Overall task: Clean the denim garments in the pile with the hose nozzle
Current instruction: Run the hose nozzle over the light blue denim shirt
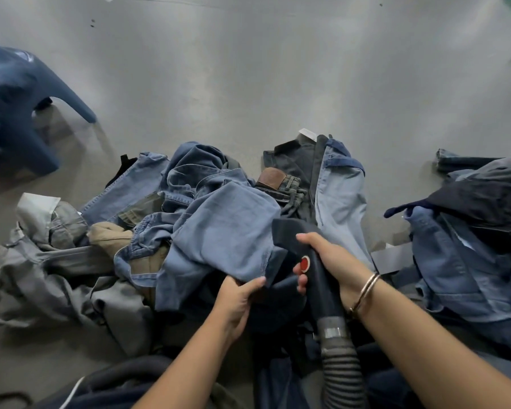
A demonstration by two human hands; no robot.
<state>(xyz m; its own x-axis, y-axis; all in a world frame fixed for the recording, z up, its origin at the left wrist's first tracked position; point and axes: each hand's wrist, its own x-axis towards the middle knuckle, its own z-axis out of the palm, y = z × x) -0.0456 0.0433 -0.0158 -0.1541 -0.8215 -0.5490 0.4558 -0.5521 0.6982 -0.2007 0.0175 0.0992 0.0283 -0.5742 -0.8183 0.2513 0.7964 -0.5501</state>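
A pile of denim garments (189, 202) lies on the grey floor in front of me. On top is a light blue denim piece (227, 228); my left hand (236, 299) pinches its near edge between thumb and fingers. My right hand (334, 258) grips the dark hose nozzle (310, 261), which has a red round button and a flat head resting against the blue piece's right edge. A grey ribbed hose (341, 370) runs from the nozzle down toward me.
A second heap of dark and blue denim (472, 237) lies at the right. Grey garments (56, 261) spread at the left. A blue plastic stool (15, 107) stands at the far left. Bare grey floor (248, 69) stretches beyond the pile.
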